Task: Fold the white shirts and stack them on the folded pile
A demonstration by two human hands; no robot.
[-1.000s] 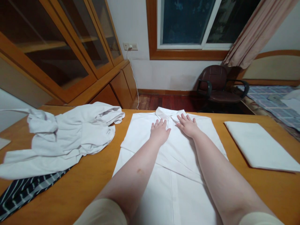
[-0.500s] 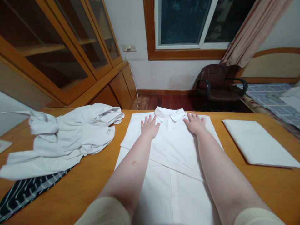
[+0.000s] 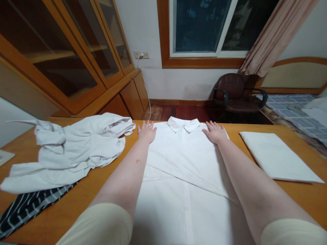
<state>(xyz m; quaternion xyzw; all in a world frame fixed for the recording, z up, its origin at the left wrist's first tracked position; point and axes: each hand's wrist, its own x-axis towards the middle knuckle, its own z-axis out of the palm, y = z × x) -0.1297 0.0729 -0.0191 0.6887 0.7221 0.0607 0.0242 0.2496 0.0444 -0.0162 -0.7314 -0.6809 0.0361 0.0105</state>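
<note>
- Closest to me, two cream sleeves (image 3: 102, 224) sat at 7 and 5 o'clock in the head view, with bare forearms reaching out from them.
- The white shirt (image 3: 184, 160) lay face up between the forearms, flat on the wooden surface (image 3: 76, 211). It ran from 6 o'clock up to the middle, button line straight and one folded edge crossing its front on a slant.
- At 8 o'clock of the shirt a dark striped cloth (image 3: 28, 207) lay on the surface, partly tucked under a crumpled white garment (image 3: 76, 146) heaped at 9 o'clock.
- At 3 o'clock of the shirt, apart from it, a folded white cloth (image 3: 276, 158) lay flat.
- My left hand (image 3: 146, 132) rested palm down at the shirt's far left corner, at 11 o'clock of the shirt. Its fingers were spread and straight, gripping nothing, just beside the crumpled garment's tip.
- My right hand (image 3: 216, 132) rested palm down on the shirt's far right shoulder, at 1 o'clock, likewise flat and unclenched with nothing in it.
- Between the hands the collar (image 3: 184, 124) sat at 12 o'clock, at the far edge of the surface.
- Beyond the surface lay a dark wood floor, with a brown chair (image 3: 236, 95) at 1 o'clock and a bed (image 3: 301, 109) at 2 o'clock.
- A glass-doored cabinet (image 3: 63, 61) filled 10 o'clock; a window (image 3: 204, 27) and a curtain (image 3: 276, 37) stood farthest, at 12 and 1 o'clock.
</note>
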